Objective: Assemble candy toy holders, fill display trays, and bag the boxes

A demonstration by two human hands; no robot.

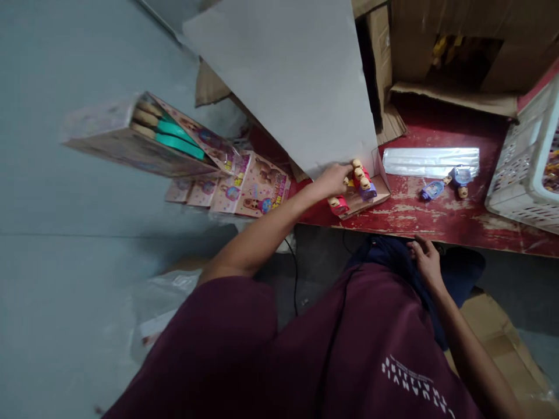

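My left hand (335,179) reaches into an open cardboard display box (379,199) on the red bench, its fingers pressed against small toys (362,177) with tan bear-like heads and red and purple bases. What exactly the fingertips grip is too small to make out. A red toy (339,205) lies at the box's near left corner. My right hand (427,261) hangs over my lap below the bench edge, fingers apart, holding nothing. Two purple toys (433,190) rest to the right of the box, beside clear plastic sleeves (430,162).
Printed boxes (262,187) stand to the left, one tall box (174,139) showing green toys. A white basket (519,174) sits at the right bench edge (502,235). A large white board (297,75) and brown cartons (414,52) stand behind the display box.
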